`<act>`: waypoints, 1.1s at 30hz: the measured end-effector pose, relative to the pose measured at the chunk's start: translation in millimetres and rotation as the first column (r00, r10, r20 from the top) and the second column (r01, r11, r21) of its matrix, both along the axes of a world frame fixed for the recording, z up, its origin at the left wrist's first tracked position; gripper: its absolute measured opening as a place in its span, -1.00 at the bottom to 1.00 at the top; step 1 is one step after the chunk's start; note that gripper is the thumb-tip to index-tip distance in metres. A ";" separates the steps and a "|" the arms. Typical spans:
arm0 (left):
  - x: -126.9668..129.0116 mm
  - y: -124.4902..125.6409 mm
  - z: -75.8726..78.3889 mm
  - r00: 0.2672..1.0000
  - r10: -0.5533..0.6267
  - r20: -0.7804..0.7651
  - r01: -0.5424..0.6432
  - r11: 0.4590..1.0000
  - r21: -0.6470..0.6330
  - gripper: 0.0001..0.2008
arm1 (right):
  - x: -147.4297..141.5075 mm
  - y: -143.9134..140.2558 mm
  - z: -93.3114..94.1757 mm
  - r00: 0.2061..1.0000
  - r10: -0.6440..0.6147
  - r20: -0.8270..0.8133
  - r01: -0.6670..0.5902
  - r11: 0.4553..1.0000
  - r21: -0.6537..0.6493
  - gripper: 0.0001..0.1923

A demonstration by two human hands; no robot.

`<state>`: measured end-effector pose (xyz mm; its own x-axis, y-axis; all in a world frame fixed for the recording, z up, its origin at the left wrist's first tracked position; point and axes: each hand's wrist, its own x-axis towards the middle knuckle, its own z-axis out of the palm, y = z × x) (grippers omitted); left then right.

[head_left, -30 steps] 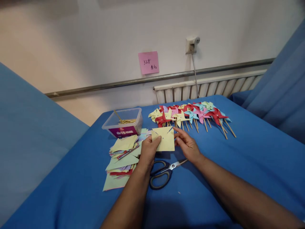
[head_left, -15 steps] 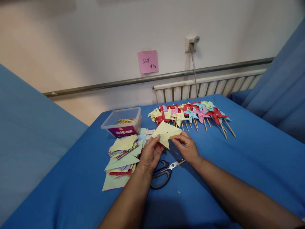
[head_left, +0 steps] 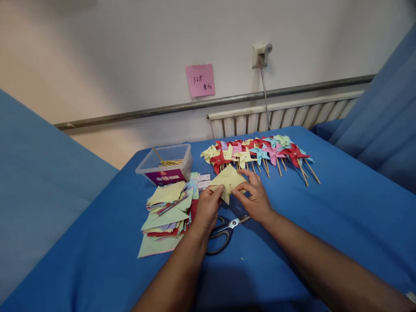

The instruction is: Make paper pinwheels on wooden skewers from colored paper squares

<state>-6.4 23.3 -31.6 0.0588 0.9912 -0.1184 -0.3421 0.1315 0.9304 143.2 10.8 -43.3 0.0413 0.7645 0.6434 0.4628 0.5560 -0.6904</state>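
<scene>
Between my hands is a pale yellow pinwheel paper [head_left: 228, 175], a square with slits cut in from its corners. My left hand [head_left: 208, 207] pinches its lower left part between thumb and fingers. On the right side, my right hand [head_left: 255, 195] has its thumb near the paper's middle and its fingers along the right edge. Dark-handled scissors [head_left: 224, 234] lie on the blue cloth just below, partly hidden by my left hand and wrist. Left of my left hand sits a stack of coloured paper pieces [head_left: 167, 216].
A clear plastic box [head_left: 164, 175] with wooden sticks [head_left: 170, 163] stands behind the paper stack. Several finished pinwheels [head_left: 260, 154] lie in rows at the back right of the blue-covered table [head_left: 312, 225]. Small white boxes [head_left: 204, 181] sit behind my hands. A radiator [head_left: 286, 115] lines the wall.
My right thumb has moved in from the paper's right corner toward its middle, and the right fingers have risen along its edge. The paper has tilted slightly. The view has shifted a little.
</scene>
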 end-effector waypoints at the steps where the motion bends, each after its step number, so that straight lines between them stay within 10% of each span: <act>1: 0.4 -0.4 -0.4 1.000 -0.015 0.001 0.015 1.000 -0.003 -0.70 | 0.2 0.6 -0.7 1.000 0.008 -0.008 -0.008 1.000 -0.019 -0.88; 13: 5.3 -5.0 4.2 0.999 -0.027 0.024 0.028 0.998 -0.064 -0.57 | -2.3 5.8 -11.3 0.976 0.048 -0.214 -0.102 0.963 -0.251 -0.79; 33: 6.4 -5.0 0.4 0.998 -0.051 0.024 0.051 0.999 0.010 -0.46 | -3.1 2.0 -6.4 0.968 0.107 -0.227 -0.169 0.946 -0.276 -0.75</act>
